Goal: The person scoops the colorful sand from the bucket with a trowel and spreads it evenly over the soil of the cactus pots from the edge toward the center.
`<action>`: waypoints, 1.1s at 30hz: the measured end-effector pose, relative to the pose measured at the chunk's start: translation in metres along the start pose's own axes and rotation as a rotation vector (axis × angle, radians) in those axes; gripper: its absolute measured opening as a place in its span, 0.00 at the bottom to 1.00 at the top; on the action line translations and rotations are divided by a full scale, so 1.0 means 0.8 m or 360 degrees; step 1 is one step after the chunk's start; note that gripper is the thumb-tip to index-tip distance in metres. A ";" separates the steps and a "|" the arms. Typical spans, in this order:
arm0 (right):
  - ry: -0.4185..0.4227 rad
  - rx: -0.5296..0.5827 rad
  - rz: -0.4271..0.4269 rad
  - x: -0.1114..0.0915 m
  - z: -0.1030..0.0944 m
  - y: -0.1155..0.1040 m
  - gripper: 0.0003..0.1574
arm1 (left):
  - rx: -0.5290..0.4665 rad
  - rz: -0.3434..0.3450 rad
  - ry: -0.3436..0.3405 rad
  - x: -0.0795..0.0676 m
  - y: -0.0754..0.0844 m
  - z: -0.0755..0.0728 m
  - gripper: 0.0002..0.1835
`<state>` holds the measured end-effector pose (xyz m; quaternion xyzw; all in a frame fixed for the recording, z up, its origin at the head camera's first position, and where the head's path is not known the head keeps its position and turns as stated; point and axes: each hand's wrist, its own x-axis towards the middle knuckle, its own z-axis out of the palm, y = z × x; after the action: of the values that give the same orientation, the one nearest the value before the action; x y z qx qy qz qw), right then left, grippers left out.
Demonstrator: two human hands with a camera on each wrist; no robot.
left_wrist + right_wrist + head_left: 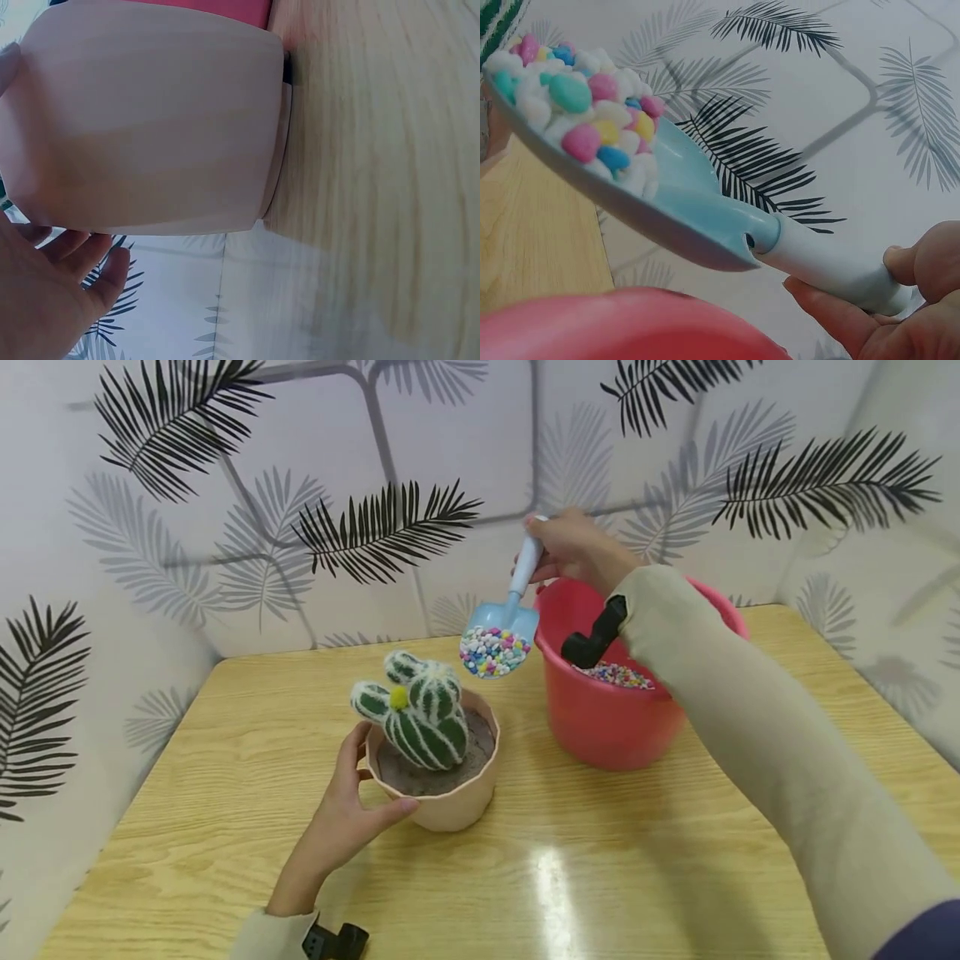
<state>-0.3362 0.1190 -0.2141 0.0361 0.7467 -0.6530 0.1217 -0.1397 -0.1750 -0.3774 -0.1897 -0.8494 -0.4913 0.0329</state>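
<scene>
My right hand [577,547] grips the white handle of a light blue toy shovel [527,560] by its end. Its scoop is heaped with small colourful pebbles [495,652] and hangs in the air between pot and bucket. In the right wrist view the pebbles [592,105] are pink, white, teal, blue and yellow. My left hand [352,818] holds the rim of a beige flowerpot [457,802], thumb at the near edge and fingers on the left side. A green and white fuzzy cactus [427,727] with a yellow flower leans in grey soil [480,747].
A red bucket [615,727] stands right of the pot, with more pebbles [618,675] inside; my right forearm [750,718] passes over its rim. The wooden table [225,777] meets a leaf-patterned wall [465,435] at the back.
</scene>
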 end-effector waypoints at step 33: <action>-0.0044 -0.0007 -0.0001 -0.008 0.035 0.017 0.24 | 0.0027 0.0051 0.0049 -0.001 -0.003 0.012 0.56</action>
<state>-0.3237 0.0937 -0.2291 0.0266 0.7463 -0.6518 0.1319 -0.1386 -0.1687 -0.3846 -0.1953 -0.8499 -0.4863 0.0555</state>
